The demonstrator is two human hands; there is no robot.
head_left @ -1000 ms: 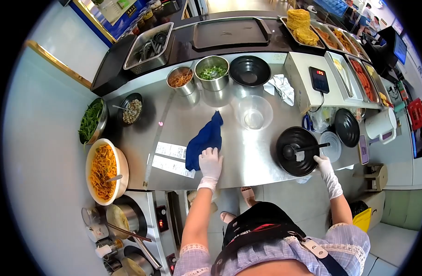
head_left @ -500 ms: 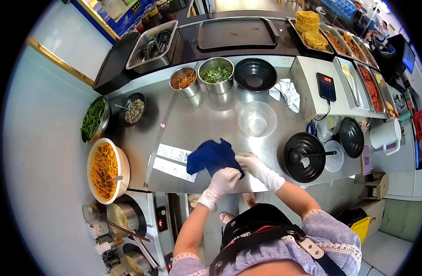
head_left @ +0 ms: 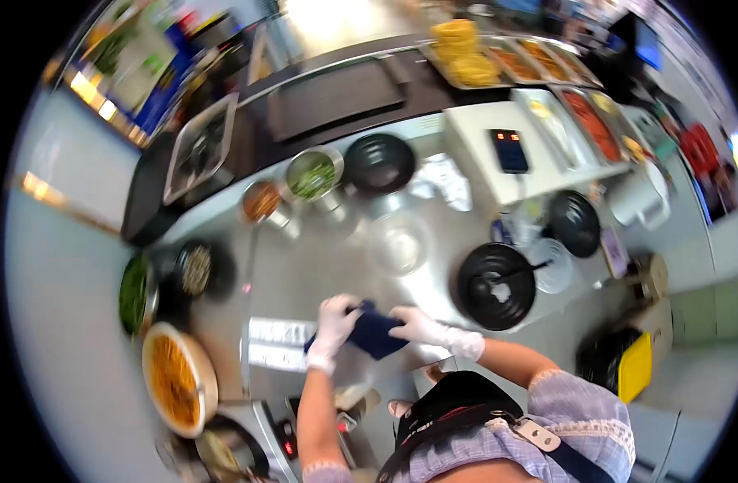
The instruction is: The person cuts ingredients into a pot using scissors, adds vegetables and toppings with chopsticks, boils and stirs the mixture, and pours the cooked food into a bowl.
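Observation:
A dark blue cloth (head_left: 375,332) lies bunched near the front edge of the steel counter, between my two gloved hands. My left hand (head_left: 335,324) is closed over the cloth's upper left side, thumb and fingers pinching it. On the right, my right hand (head_left: 417,326) grips the cloth's other edge with its fingertips. Beside the left wrist, two printed paper slips (head_left: 276,342) lie flat, partly under the cloth. Beyond the hands stands a clear plastic bowl (head_left: 399,244). Motion blurs the whole view.
To the right sits a black bowl (head_left: 469,294) with a black ladle across it. Metal pots of chopped greens (head_left: 314,177) and a brown topping (head_left: 262,201) stand at the back, beside another black bowl (head_left: 379,165). A tub of orange shreds (head_left: 212,378) is at left.
The whole view has turned and shifted. My left hand has moved from the cloth's near edge to its upper left side. The cloth looks more bunched; my right hand still holds it.

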